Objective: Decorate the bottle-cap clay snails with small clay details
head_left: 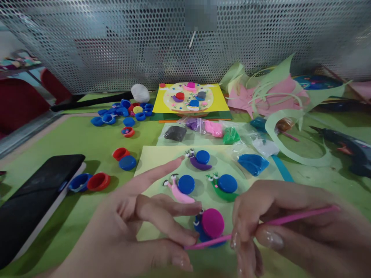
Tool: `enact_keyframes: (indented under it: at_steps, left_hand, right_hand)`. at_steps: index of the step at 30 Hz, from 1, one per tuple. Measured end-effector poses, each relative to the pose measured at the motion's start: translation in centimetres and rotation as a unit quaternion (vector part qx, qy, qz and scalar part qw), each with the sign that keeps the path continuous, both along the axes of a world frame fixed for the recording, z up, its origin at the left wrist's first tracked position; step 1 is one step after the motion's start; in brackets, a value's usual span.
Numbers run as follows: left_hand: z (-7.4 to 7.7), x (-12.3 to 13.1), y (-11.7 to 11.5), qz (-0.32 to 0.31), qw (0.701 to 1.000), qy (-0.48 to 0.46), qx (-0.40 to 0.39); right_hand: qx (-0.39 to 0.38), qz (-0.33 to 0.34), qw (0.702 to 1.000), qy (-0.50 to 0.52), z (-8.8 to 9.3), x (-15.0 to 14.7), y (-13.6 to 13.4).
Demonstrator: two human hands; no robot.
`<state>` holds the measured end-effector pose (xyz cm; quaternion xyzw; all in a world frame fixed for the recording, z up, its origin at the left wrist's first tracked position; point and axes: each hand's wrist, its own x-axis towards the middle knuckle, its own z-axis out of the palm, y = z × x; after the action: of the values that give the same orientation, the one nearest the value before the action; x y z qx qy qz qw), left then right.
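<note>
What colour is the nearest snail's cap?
Magenta; the cap shows best in the head view.

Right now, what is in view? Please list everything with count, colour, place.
clay snails with bottle-cap shells: four, purple, pink, green, blue bodies; on pale yellow paper sheet, centre
loose plastic bottle caps: many, blue and red; left
small bags of modelling clay: several, mixed colours; behind the sheet
flat phone: one, black; far left
glue gun: one, dark; far right
cut paper shapes: pile, pink and pale green; back right
thin pink stick: one; between both hands
left hand, right hand: near edge, pinching the stick
</note>
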<state>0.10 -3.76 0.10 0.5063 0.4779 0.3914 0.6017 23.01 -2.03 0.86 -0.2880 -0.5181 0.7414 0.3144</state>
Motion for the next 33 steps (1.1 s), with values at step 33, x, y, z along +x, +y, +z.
enact_keyframes:
  at_steps: [33]
  left_hand:
    - [0.36, 0.42, -0.10, 0.006, 0.994, -0.070, -0.086]
  right_hand:
    - [-0.056, 0.024, 0.998, 0.022, -0.11, 0.01, 0.25]
